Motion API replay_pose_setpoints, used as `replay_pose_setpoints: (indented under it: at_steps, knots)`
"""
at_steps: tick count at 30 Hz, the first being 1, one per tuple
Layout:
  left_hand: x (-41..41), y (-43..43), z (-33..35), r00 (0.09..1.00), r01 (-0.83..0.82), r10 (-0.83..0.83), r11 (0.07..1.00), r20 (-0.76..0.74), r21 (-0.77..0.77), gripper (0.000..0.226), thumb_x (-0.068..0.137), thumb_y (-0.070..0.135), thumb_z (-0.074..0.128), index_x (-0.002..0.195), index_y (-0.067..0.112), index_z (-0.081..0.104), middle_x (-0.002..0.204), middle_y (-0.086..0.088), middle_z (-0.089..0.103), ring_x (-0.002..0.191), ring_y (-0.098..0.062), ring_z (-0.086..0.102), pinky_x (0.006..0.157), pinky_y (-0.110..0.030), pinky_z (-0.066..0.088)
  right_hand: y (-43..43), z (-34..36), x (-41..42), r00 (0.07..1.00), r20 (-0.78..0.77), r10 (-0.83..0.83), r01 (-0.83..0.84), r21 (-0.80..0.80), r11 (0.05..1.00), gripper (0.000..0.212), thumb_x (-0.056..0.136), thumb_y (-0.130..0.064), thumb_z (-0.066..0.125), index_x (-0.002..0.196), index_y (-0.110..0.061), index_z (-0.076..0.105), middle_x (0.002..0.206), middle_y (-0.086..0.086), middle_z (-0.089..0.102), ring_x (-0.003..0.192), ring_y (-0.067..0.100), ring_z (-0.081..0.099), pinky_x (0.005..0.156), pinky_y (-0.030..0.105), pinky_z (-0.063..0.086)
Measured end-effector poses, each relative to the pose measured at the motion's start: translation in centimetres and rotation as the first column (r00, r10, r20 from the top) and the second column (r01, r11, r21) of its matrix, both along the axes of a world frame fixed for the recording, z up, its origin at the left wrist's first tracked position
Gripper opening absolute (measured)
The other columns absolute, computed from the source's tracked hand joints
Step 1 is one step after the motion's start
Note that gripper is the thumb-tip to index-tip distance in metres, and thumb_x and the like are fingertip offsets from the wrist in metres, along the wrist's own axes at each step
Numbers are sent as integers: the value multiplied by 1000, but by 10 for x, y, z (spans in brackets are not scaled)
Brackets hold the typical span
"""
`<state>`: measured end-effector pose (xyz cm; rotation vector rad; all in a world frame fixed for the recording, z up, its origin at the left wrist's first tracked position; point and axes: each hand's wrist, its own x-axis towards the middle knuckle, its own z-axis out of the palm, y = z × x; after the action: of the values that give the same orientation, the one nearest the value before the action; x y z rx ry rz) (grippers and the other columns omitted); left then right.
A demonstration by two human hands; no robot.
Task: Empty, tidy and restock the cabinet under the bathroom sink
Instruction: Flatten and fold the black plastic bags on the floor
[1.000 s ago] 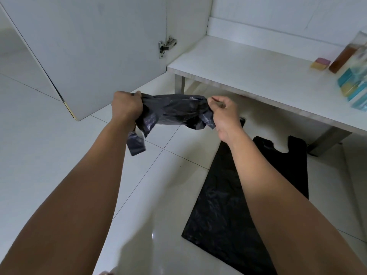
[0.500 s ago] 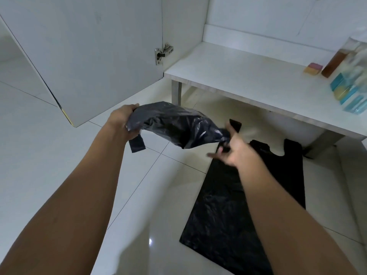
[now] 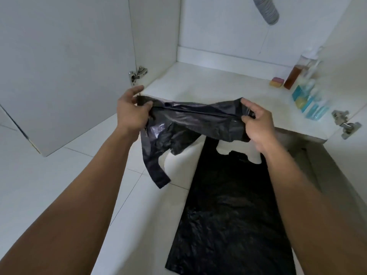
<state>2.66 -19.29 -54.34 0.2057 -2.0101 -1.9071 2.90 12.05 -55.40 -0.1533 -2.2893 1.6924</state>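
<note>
Most of the view is the open cabinet (image 3: 218, 84), its white shelf running from 12 to 2 o'clock, with its door (image 3: 69, 66) swung wide at 10 o'clock. Below it the tiled floor (image 3: 59, 175) carries a flat black bag (image 3: 228, 205), smoothed out from the centre down to 5 o'clock. Just above centre is a second bag (image 3: 190, 122), held in the air in front of the shelf's edge. Its top edge is pulled into a straight line and the rest sags, with one handle strap dangling toward 7 o'clock. The left hand (image 3: 132, 114) pinches one end of that edge between thumb and fingers, its forefinger stretched out. The right hand (image 3: 258, 124) pinches the other end with curled fingers. A cluster of bottles (image 3: 305, 92) stands on the shelf at 2 o'clock, with a small sponge (image 3: 276, 82) just beside it. The emptying looks largely done, since the shelf is almost bare. The tidying is midway, with one bag flattened and this one being straightened. Both bags seem yet to be folded and put back, so restocking has hardly begun. Half a second ago the held bag was a bunched bundle in the left hand, while the right hand reached in low at its far end. Now it is drawn out between both hands, and the view has tipped upward to show more of the cabinet's back wall. The flat bag lies where it did.
</note>
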Motion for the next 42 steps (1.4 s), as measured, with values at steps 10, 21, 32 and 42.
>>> replay_pose_setpoints:
  at_steps: [10,21,32,42]
  knots:
    - [28,144,-37,848,116,-363,837,-385,-534,45,91,14,70,134,9,59,132,-5,59,122,-15,55,107,-13,36,110,-45,145,755,-527,-390,613,357,705,54,89,5,49,143,-6,50,147,16,48,135,21,44,110,8,27]
    - [75,136,-209,634,739,-372,549,678,-390,77,75,32,85,141,12,53,137,-6,60,120,-22,60,106,-30,44,124,-177,225,781,552,-293,45,418,907,40,92,-1,57,131,-10,60,125,7,65,99,13,58,93,21,44]
    - [83,124,-227,656,715,-383,591,650,-373,72,71,8,81,137,20,54,129,-3,65,115,-20,63,103,-31,48,123,-188,221,641,681,-355,-14,473,881,8,84,-6,60,84,-3,68,80,7,68,73,19,65,63,28,53]
    - [96,119,-226,707,664,-331,615,625,-425,23,79,16,78,101,20,74,102,0,70,99,-17,66,87,-21,45,129,-186,225,638,626,-448,50,546,836,24,84,-5,62,106,-5,73,101,12,71,89,27,67,84,36,57]
